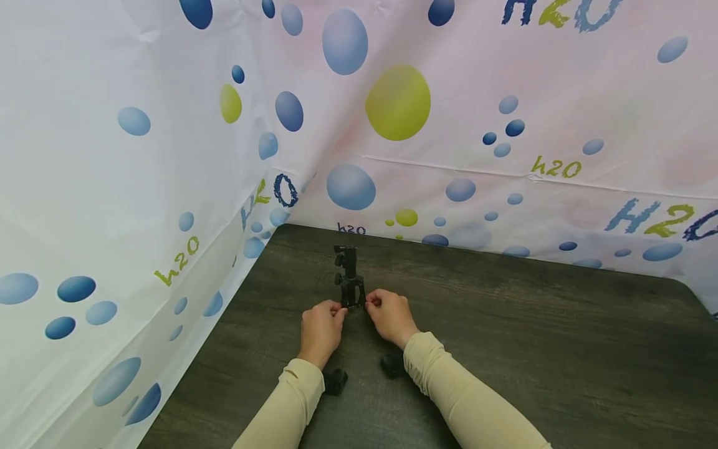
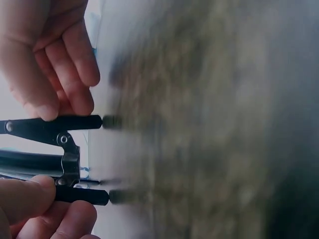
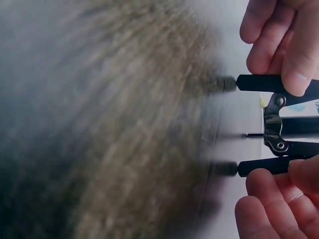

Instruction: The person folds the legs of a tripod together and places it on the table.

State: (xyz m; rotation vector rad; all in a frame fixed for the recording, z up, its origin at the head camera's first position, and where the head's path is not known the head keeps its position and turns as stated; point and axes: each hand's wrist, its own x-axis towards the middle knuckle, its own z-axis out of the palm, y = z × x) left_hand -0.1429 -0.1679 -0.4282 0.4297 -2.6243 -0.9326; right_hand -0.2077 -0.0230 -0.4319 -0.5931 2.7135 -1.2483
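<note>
A small black tripod [image 1: 350, 265] stands upright on the dark wooden table, its short legs close to the tabletop. My left hand [image 1: 322, 330] pinches its left leg [image 2: 82, 195] between thumb and fingers, low down near the foot. On the other side, my right hand [image 1: 392, 317] pinches the right leg [image 3: 264, 166] the same way. A metal hinged brace [image 3: 272, 124] joins the legs to the centre column. The third leg is mostly hidden behind the column in both wrist views.
The dark table [image 1: 538, 337] extends far to the right. A white sheet [image 1: 488, 75] printed with blue and green dots hangs behind it and along the left edge. Black wrist cameras [image 1: 335, 381] sit under both wrists.
</note>
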